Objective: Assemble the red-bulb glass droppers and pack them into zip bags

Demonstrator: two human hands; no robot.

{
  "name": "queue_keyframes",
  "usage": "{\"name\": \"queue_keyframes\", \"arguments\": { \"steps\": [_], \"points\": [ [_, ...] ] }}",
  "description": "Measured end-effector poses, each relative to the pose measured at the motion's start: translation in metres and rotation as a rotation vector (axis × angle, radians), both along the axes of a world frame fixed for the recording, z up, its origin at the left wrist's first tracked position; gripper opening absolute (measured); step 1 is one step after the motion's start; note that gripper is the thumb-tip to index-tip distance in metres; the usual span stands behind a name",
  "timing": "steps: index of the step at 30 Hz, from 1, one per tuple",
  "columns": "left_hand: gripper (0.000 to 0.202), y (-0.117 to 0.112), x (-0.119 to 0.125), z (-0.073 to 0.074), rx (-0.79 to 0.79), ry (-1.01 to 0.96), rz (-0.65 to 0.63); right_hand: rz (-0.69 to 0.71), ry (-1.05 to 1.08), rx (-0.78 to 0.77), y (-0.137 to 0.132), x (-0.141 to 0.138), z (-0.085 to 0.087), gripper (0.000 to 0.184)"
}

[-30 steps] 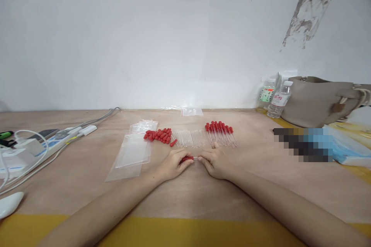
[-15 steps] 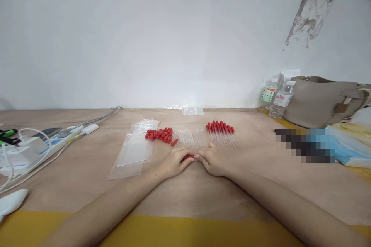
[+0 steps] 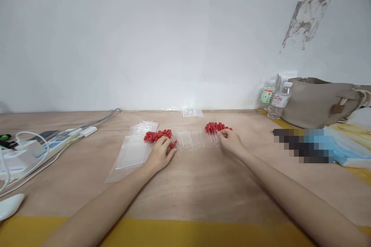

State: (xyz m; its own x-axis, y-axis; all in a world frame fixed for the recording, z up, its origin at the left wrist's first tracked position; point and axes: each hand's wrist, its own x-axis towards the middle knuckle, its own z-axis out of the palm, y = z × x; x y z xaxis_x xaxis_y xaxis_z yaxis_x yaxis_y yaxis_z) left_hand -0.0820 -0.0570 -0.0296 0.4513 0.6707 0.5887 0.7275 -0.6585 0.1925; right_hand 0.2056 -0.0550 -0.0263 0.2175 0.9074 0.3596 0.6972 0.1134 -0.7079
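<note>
My left hand [image 3: 159, 155] lies over the near edge of a pile of red rubber bulbs [image 3: 155, 136], thumb apart from the other fingers. One loose red bulb [image 3: 173, 144] is by its fingertips. To the right of the pile, clear thin glass tubes [image 3: 189, 139] lie side by side in a row. Farther right is a row of droppers [image 3: 212, 129], each a red bulb on a clear tube. At that row's right end my right hand [image 3: 230, 141] is closed in a pinch on a dropper, mostly hidden by the fingers.
Clear plastic bags [image 3: 131, 154] lie left of the bulbs, and a small bag [image 3: 192, 113] sits by the wall. A power strip [image 3: 59, 144] with cables is at left. Two bottles [image 3: 279, 102], a grey-beige bag [image 3: 315, 102] and a blue package [image 3: 348, 148] stand at right.
My hands have parted from the middle, where they were together on a red bulb. The left moved left to the bulb pile, the right moved right and up to the dropper row.
</note>
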Motion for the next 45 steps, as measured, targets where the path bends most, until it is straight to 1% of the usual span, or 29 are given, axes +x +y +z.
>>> {"name": "queue_keyframes", "arguments": {
  "steps": [3,5,7,10,13,19,23,25,28,30,33,36,39,43,45],
  "points": [
    [0.01,0.002,0.003,-0.004,-0.013,0.008,0.032,-0.138,-0.169,-0.056,0.01,0.0,0.009,0.024],
    [0.009,0.004,0.004,-0.006,-0.021,0.014,0.059,-0.232,-0.3,-0.07,0.015,-0.006,0.012,0.03],
    [0.009,0.006,0.005,-0.007,-0.019,0.015,0.082,-0.301,-0.385,-0.087,0.021,-0.014,0.013,0.033],
    [0.008,0.009,0.005,-0.008,-0.007,0.025,0.106,-0.348,-0.453,-0.117,0.028,-0.026,0.01,0.033],
    [0.007,0.011,0.006,-0.008,0.003,0.036,0.12,-0.369,-0.502,-0.116,0.032,-0.031,0.006,0.032],
    [0.007,0.013,0.008,-0.008,0.056,0.047,0.138,-0.344,-0.538,-0.126,0.033,-0.029,0.0,0.032],
    [0.01,0.004,0.009,-0.003,0.138,0.045,0.128,-0.315,-0.565,-0.077,0.028,-0.034,0.001,0.035],
    [0.012,-0.003,0.01,0.001,0.132,0.04,0.056,-0.23,-0.584,-0.059,0.025,-0.041,0.004,0.034],
    [0.015,-0.015,0.013,0.004,0.027,0.069,-0.13,-0.108,-0.596,-0.152,0.023,-0.053,0.008,0.03],
    [0.019,-0.021,0.017,0.005,-0.056,0.088,-0.242,-0.091,-0.585,-0.244,0.025,-0.059,0.01,0.026],
    [0.024,-0.025,0.022,0.004,-0.133,0.048,-0.311,-0.099,-0.559,-0.333,0.034,-0.063,0.012,0.022],
    [0.019,-0.024,0.025,0.002,-0.182,0.007,-0.307,-0.108,-0.532,-0.399,0.041,-0.064,0.014,0.019],
    [0.014,-0.023,0.027,0.0,-0.213,-0.037,-0.279,-0.113,-0.511,-0.418,0.042,-0.065,0.018,0.017],
    [0.013,-0.024,0.029,0.0,-0.229,-0.099,-0.257,-0.097,-0.498,-0.334,0.028,-0.066,0.024,0.02],
    [0.011,-0.025,0.029,0.001,-0.234,-0.145,-0.224,-0.039,-0.469,-0.24,0.014,-0.062,0.023,0.023]
  ]
}}
